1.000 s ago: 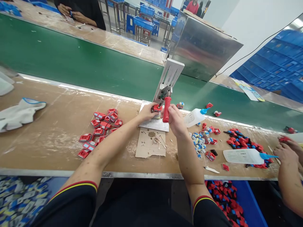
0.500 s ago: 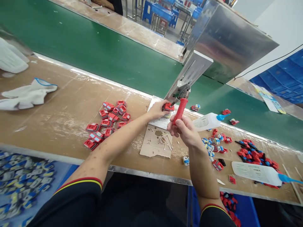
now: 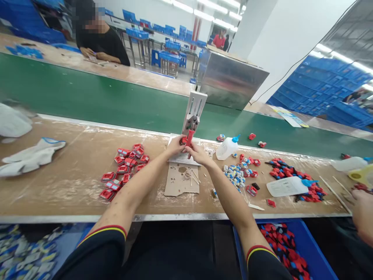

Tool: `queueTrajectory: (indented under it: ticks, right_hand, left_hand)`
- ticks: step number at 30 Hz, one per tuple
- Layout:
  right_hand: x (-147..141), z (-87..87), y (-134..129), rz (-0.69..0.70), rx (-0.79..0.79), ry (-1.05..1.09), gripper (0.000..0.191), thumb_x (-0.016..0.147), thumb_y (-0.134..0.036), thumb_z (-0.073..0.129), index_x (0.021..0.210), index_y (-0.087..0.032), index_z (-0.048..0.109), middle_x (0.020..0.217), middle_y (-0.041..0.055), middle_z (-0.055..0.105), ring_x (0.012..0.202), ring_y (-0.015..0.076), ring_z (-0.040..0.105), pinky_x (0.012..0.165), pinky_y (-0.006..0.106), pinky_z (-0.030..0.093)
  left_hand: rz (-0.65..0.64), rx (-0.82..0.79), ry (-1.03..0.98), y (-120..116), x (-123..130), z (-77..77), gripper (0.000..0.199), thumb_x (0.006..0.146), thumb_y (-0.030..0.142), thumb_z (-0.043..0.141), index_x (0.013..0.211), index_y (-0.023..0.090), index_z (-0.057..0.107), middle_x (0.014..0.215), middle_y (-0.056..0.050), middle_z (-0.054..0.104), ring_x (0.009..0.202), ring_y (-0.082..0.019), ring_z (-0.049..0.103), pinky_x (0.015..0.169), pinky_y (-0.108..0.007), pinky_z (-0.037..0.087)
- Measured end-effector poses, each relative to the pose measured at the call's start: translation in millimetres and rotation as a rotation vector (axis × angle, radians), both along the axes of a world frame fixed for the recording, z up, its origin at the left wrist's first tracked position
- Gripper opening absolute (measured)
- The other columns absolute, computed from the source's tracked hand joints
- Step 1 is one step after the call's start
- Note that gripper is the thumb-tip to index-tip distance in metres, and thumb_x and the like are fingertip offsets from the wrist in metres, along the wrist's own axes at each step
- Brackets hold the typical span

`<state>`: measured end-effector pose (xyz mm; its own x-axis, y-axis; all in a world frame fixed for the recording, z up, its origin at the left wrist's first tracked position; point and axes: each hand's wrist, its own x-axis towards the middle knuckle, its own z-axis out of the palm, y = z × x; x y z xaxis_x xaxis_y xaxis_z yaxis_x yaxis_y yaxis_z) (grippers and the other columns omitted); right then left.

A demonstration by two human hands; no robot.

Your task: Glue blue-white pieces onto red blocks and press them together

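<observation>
A small white press stand (image 3: 194,109) with a red lever handle (image 3: 189,139) sits on a pale base plate (image 3: 180,158) at the bench's far edge. My right hand (image 3: 200,154) is closed around the lower part of that red handle. My left hand (image 3: 175,145) rests at the foot of the press and pinches a small red part (image 3: 183,140) under it. A heap of finished red parts (image 3: 124,165) lies left of my left arm. Small blue and white parts (image 3: 236,173) lie right of my right arm.
A cardboard scrap (image 3: 181,179) with wooden sticks lies in front of the press. Glue bottles (image 3: 227,147) (image 3: 287,186) and red-black parts (image 3: 294,177) lie to the right, near another person's hand (image 3: 363,212). White gloves (image 3: 32,155) lie left. A green conveyor belt (image 3: 116,99) runs behind; a blue bin (image 3: 309,249) sits below.
The view has lifted and pulled back. My right hand still grips the red handle, which now stands more upright and nearer the press; my left hand stays at the part.
</observation>
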<state>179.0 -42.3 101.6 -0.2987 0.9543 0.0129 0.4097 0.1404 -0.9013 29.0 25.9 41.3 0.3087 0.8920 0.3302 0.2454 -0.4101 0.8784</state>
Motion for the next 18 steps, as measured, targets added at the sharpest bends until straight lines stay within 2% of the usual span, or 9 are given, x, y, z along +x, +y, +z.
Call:
queueTrajectory:
  ticks: [3, 5, 8, 11, 12, 14, 16, 18]
  right_hand:
    - [12.1, -2.9, -13.8, -0.039, 0.057, 0.022, 0.045, 0.09, -0.059, 0.065, 0.115, -0.022, 0.061, 0.091, 0.0036, 0.074, 0.06, 0.0138, 0.064, 0.054, 0.027, 0.048]
    - [32.3, -5.4, -26.4, -0.069, 0.094, 0.047, 0.054, 0.089, -0.063, 0.064, 0.124, -0.023, 0.058, 0.098, 0.0055, 0.073, 0.065, 0.0151, 0.065, 0.053, 0.027, 0.047]
    - [71.2, -7.1, -43.2, -0.135, 0.131, 0.086, 0.053, 0.091, -0.064, 0.061, 0.126, -0.025, 0.06, 0.1, 0.0061, 0.071, 0.069, 0.0171, 0.064, 0.055, 0.03, 0.047]
    - [95.1, -7.5, -51.3, -0.163, 0.195, 0.016, 0.038, 0.091, -0.057, 0.067, 0.112, -0.025, 0.07, 0.089, 0.0048, 0.073, 0.071, 0.0195, 0.064, 0.064, 0.034, 0.051]
    - [96.6, -8.0, -51.7, -0.12, 0.211, -0.031, 0.032, 0.091, -0.053, 0.069, 0.106, -0.025, 0.073, 0.087, 0.0047, 0.074, 0.072, 0.0201, 0.064, 0.066, 0.035, 0.051]
    - [91.6, -10.4, -50.0, 0.032, 0.216, -0.124, 0.023, 0.089, -0.046, 0.073, 0.097, -0.024, 0.076, 0.085, 0.0048, 0.075, 0.073, 0.0201, 0.064, 0.069, 0.035, 0.051]
    - [81.0, -14.7, -48.6, 0.184, 0.195, -0.21, 0.018, 0.086, -0.039, 0.079, 0.093, -0.023, 0.077, 0.085, 0.0047, 0.074, 0.073, 0.0193, 0.064, 0.07, 0.034, 0.05]
    - [71.0, -19.9, -50.8, 0.283, 0.177, -0.306, 0.021, 0.081, -0.035, 0.087, 0.095, -0.023, 0.077, 0.088, 0.0048, 0.075, 0.076, 0.0198, 0.065, 0.072, 0.033, 0.049]
  left_hand:
    - [0.006, 0.041, 0.056, -5.2, -10.6, 9.0, 0.053, 0.069, 0.025, 0.074, 0.122, 0.016, 0.069, 0.105, -0.009, 0.079, 0.095, -0.023, 0.075, 0.085, -0.034, 0.061]
    - [0.044, 0.06, 0.104, -9.1, -36.4, 17.3, 0.062, 0.071, 0.028, 0.076, 0.131, 0.018, 0.066, 0.123, -0.014, 0.076, 0.112, -0.027, 0.073, 0.093, -0.037, 0.061]
    - [0.115, 0.061, 0.205, -21.7, -104.3, 31.9, 0.059, 0.075, 0.03, 0.072, 0.134, 0.021, 0.067, 0.14, -0.013, 0.069, 0.131, -0.028, 0.065, 0.108, -0.04, 0.055]
    - [0.122, -0.001, 0.355, -36.8, -176.1, 41.3, 0.04, 0.069, 0.025, 0.068, 0.108, 0.023, 0.078, 0.123, -0.01, 0.076, 0.122, -0.03, 0.068, 0.114, -0.042, 0.05]
    - [0.106, -0.033, 0.432, -39.7, -193.8, 42.0, 0.037, 0.066, 0.024, 0.068, 0.101, 0.024, 0.079, 0.12, -0.009, 0.077, 0.119, -0.031, 0.069, 0.113, -0.043, 0.051]
    - [0.043, -0.067, 0.723, -41.4, -215.8, 39.9, 0.038, 0.065, 0.024, 0.067, 0.102, 0.028, 0.08, 0.124, -0.007, 0.078, 0.119, -0.032, 0.07, 0.113, -0.046, 0.05]
    - [0.028, -0.05, 0.892, -40.5, -223.5, 35.9, 0.038, 0.068, 0.025, 0.068, 0.103, 0.03, 0.08, 0.123, -0.006, 0.08, 0.117, -0.034, 0.072, 0.114, -0.05, 0.047]
    - [0.039, -0.015, 0.918, -41.1, -224.6, 34.2, 0.031, 0.072, 0.028, 0.07, 0.101, 0.031, 0.079, 0.115, -0.005, 0.082, 0.111, -0.033, 0.073, 0.114, -0.052, 0.046]
